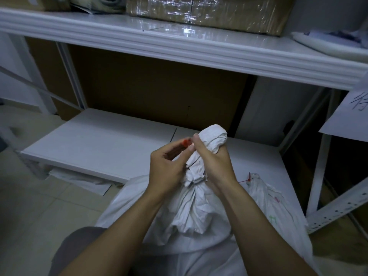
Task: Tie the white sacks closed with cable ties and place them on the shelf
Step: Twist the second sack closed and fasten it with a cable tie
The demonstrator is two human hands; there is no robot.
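Note:
A white sack (pixel 191 212) stands in front of me with its neck gathered and twisted upward. My right hand (pixel 213 162) grips that neck just below its bunched top (pixel 214 138). My left hand (pixel 167 168) pinches a red cable tie (pixel 186 143) beside the neck, its tip close to my right thumb. A second white sack (pixel 266 198) lies behind on the low white shelf (pixel 95 144), closed with a red cable tie (pixel 247 179).
An upper white shelf (pixel 179 46) carries a taped cardboard box (pixel 209 10) and other packages. A paper sign (pixel 350 114) hangs at the right. Metal shelf posts (pixel 318 176) stand right of the sacks. A flat white sheet (pixel 79 180) lies on the tiled floor.

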